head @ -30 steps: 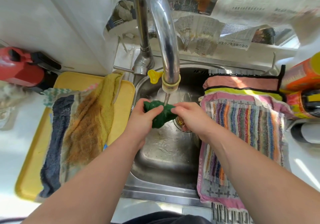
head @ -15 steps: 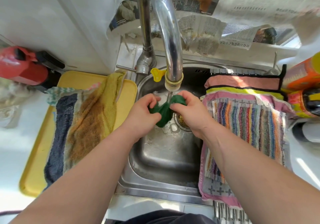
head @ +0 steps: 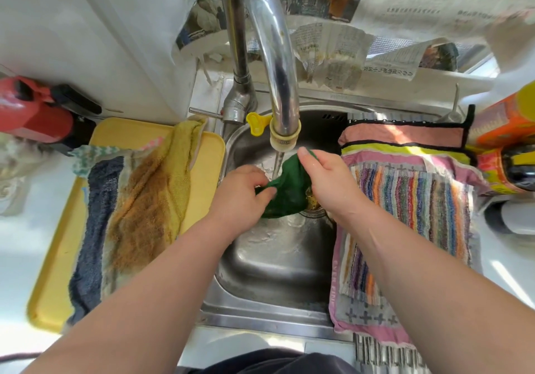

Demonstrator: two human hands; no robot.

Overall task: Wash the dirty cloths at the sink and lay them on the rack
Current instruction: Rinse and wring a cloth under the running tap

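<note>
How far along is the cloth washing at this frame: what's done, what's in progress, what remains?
Done, apparently: a striped cloth and a pink cloth lie spread on the rack right of the sink. In hand: the left hand and right hand hold a green cloth under the running tap. Left: the stained yellow towel and navy cloth on the yellow tray.
</note>
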